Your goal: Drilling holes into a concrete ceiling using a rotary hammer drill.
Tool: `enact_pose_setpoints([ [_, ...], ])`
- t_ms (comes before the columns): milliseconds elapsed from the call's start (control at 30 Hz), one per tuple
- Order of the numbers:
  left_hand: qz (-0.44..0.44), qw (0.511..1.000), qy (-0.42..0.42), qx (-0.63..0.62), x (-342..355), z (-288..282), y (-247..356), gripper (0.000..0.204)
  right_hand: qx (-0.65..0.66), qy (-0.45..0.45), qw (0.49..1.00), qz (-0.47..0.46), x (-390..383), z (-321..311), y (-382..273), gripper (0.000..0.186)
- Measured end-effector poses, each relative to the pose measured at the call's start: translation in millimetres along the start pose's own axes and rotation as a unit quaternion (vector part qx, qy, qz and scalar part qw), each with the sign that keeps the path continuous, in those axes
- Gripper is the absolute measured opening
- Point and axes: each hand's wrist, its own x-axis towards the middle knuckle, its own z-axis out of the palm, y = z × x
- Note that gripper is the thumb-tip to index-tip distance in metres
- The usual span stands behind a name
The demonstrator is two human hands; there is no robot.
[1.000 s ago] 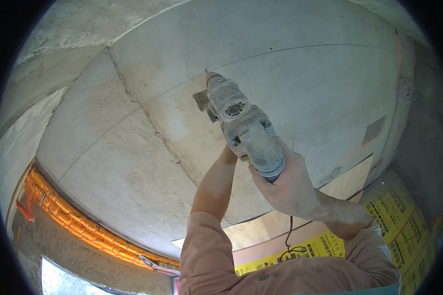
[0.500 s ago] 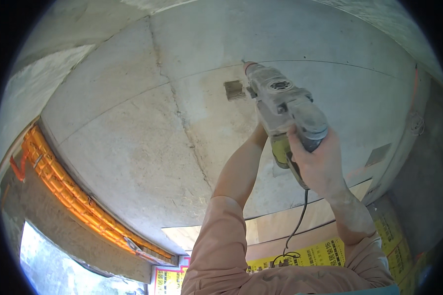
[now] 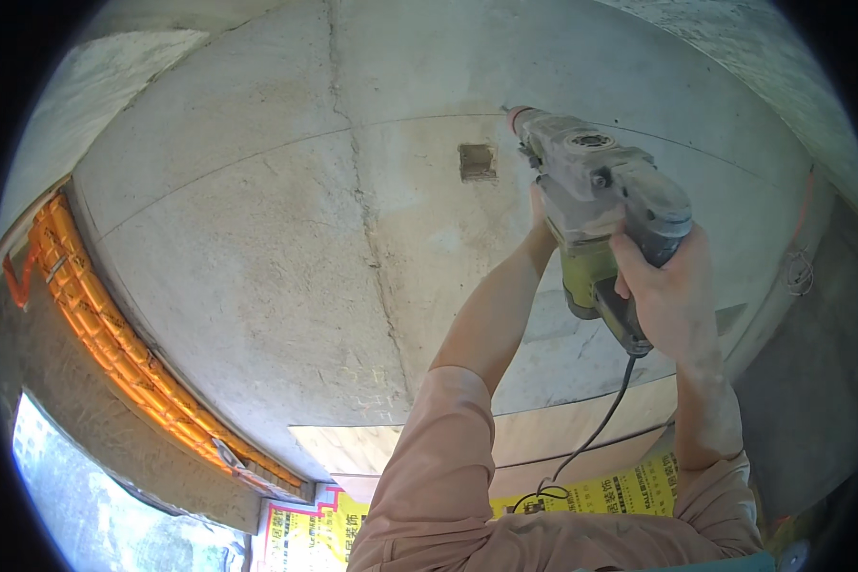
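Observation:
My right hand grips the rear handle of a dusty grey and olive-green rotary hammer drill. My left hand, largely hidden behind the tool, holds it further forward. The short bit points up at a concrete surface, near a thin dark line; whether it touches is unclear. A square recess is cut in the concrete just left of the tool's front. A black cord hangs from the handle.
Orange bundled conduits run along the left edge above a bright window opening. A vertical crack crosses the concrete. Pale boards and yellow printed sheeting lie along the lower edge; a wire coil hangs at right.
The drill and both hands have moved rightward in the picture, uncovering the square recess. The drill now shows more of its green side, and the surrounding view has shifted.

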Motion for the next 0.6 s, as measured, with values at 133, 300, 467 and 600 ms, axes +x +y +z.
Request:
enact_pose_setpoints([
  [133,-0.015,0.996,0.085,0.010,1.5,5.8,-9.8,0.076,-0.039,-0.009,0.999,-0.006,2.2,-2.1,-8.0,0.017],
  [300,-0.013,0.997,0.077,-0.029,-2.3,28.6,-8.7,0.064,-0.048,0.001,0.998,-0.026,9.4,3.2,-17.0,0.016],
  [467,0.090,0.983,0.107,0.121,-5.2,52.2,-7.9,0.046,-0.038,0.003,0.999,-0.032,15.2,4.5,-22.9,0.014],
  [600,0.208,0.941,0.128,0.236,-3.3,58.9,-16.1,0.033,-0.076,0.008,0.997,-0.030,18.4,0.7,-26.1,0.014],
])
